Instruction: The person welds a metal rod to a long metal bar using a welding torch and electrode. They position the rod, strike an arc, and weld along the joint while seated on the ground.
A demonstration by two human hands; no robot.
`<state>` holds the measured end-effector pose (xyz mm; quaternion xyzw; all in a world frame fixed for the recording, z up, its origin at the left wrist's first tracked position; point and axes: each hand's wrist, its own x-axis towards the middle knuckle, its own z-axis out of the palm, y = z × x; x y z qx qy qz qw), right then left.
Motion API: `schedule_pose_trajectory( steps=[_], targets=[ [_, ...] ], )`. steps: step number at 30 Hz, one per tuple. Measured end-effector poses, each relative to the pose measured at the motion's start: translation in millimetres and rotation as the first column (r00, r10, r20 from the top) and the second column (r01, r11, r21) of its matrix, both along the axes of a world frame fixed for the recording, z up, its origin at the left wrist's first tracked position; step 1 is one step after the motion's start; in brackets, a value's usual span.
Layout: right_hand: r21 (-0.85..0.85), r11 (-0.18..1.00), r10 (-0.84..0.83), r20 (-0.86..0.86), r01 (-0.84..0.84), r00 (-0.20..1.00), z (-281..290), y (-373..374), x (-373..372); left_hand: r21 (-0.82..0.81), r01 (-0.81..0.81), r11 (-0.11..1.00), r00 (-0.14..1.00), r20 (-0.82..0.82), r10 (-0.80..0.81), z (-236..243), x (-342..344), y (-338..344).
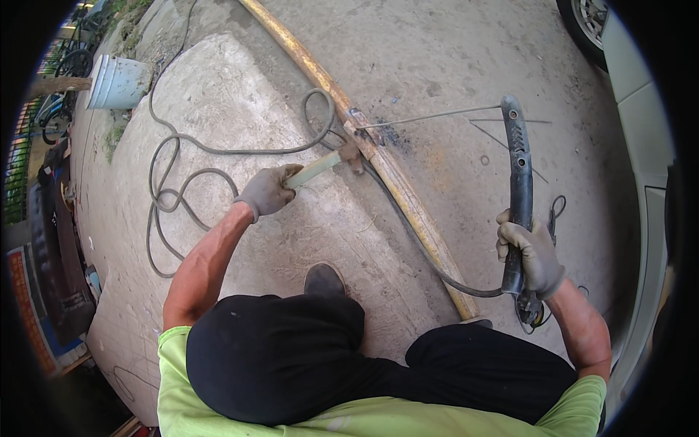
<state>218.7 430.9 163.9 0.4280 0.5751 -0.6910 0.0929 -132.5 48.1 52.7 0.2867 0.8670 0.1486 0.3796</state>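
My left hand (266,194), in a grey work glove, is closed round the pale handle of a hammer (314,169). Its rusty head is beside the long yellow metal bar (411,204), near a dark, rough joint (362,132); whether they touch I cannot tell. In my gloved right hand (536,256) is a black welding electrode holder (518,171), gripped by its lower part. From the holder's top a thin welding rod (437,114) runs left, its tip at or just above that joint. A dark cable (466,290) leads to the holder's lower end.
More cable (218,151) lies in loops on the concrete at left. Several thin rods (502,138) lie behind the electrode holder. A white bucket (120,81) rests at far left, and a light-coloured vehicle (641,109) stands along the right. My shoe (324,280) is near the bar.
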Motion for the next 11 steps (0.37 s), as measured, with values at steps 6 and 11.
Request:
schedule_pose_trajectory(
  steps=[6,11],
  targets=[
    [0.026,0.998,0.053,-0.004,-0.053,0.999,6.6,-0.9,-3.3,-0.011,0.009,1.000,1.000,-0.006,-0.009,-0.4,-0.4,-1.0],
    [0.738,0.499,0.668,0.005,-0.454,0.744,1.0,3.9,11.4,-0.080,0.022,0.997,1.000,0.004,-0.021,6.1,-1.1,6.4]
  ],
)
